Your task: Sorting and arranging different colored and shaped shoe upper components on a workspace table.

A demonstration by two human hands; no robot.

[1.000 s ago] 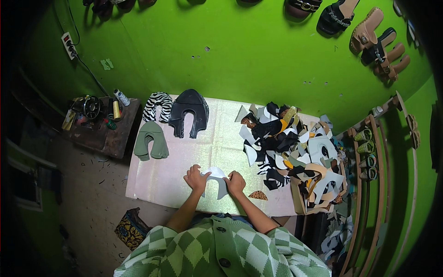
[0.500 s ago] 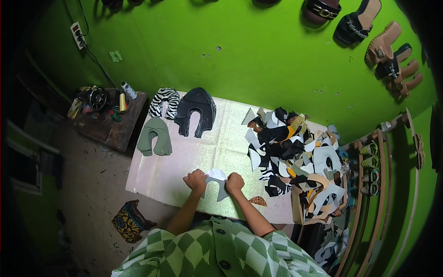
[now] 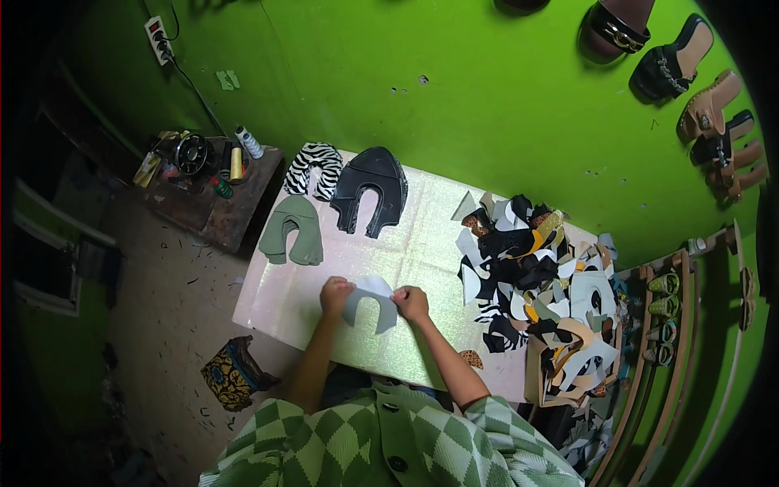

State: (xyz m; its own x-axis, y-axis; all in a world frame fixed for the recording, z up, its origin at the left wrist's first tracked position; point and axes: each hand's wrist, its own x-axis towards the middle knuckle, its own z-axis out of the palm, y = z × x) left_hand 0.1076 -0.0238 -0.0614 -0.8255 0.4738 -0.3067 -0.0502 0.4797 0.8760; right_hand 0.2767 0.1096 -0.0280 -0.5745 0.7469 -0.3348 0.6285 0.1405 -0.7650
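My left hand (image 3: 335, 296) and my right hand (image 3: 411, 303) pinch the two sides of a grey U-shaped shoe upper piece (image 3: 355, 308) over the near middle of the table. A white curved patch (image 3: 375, 284) shows along its far edge; whether it is joined on or lies beneath, I cannot tell. Its two legs point toward me. Beyond it, at the table's far left, lie similar U-shaped pieces: a zebra-striped stack (image 3: 315, 169), a black stack (image 3: 370, 185) and an olive green stack (image 3: 290, 230).
A heap of mixed scraps (image 3: 519, 260) covers the table's right side, beside a carton of offcuts (image 3: 537, 369). A leopard-print scrap (image 3: 471, 359) lies near the front edge. At left stands a small table (image 3: 231, 203) with a sewing machine (image 3: 191, 152). A wooden rack (image 3: 677, 325) holds sandals at right.
Both hands have raised the grey piece slightly and shifted it away from me, showing its legs more fully. The whole view has swung a little to the left.
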